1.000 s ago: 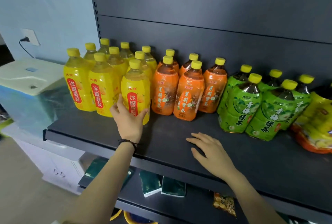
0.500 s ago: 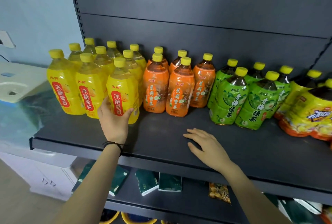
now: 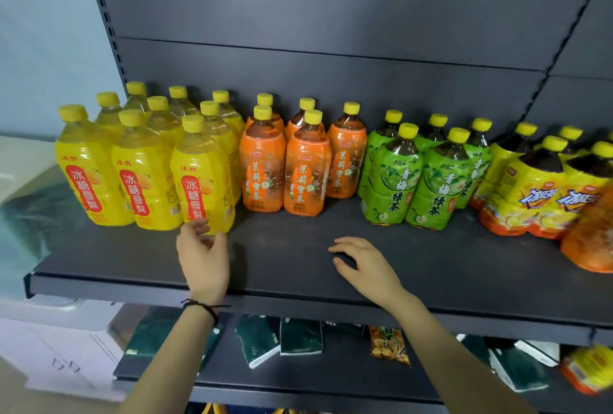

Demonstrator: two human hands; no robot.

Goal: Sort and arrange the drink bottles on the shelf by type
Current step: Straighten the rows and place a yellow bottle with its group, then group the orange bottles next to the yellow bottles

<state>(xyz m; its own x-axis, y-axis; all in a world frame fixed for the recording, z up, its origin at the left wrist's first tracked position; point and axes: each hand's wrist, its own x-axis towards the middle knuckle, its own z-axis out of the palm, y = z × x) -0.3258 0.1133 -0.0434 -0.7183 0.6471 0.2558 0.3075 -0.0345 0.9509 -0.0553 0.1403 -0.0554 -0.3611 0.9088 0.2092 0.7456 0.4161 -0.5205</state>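
By the look of the shelf point(image 3: 292, 244), the sorting is nearly finished: the bottles stand in four blocks by label colour, all upright and all with yellow caps on. The left hand point(image 3: 203, 257) lies low on the shelf with its fingers loosely bent and holding nothing. Its fingertips are at the foot of the front bottle of the yellow pear-drink bottles point(image 3: 202, 178), which fill the space ahead of it and out to its left; whether they touch the bottle cannot be told. These hold a pale, nearly clear liquid. The right hand point(image 3: 368, 264) rests empty on bare shelf, fingers relaxed and slightly curved. Ahead of it and a little to its left stand the orange jasmine-tea bottles point(image 3: 306, 168), with amber-brown drink showing at the necks. Ahead and just to its right are the green-tea bottles point(image 3: 393, 178), dark inside, and further right the iced-tea bottles point(image 3: 530, 194), also dark. What seems left is one blurred orange bottle point(image 3: 590, 241) far to the right of the right hand, in front of the iced-tea block — its type cannot be read, but it looks out of place there — and perhaps squaring the rows. On the lower shelf point(image 3: 331, 377) beneath both wrists lie dark green packets point(image 3: 300, 335) and a snack bag point(image 3: 389, 345).
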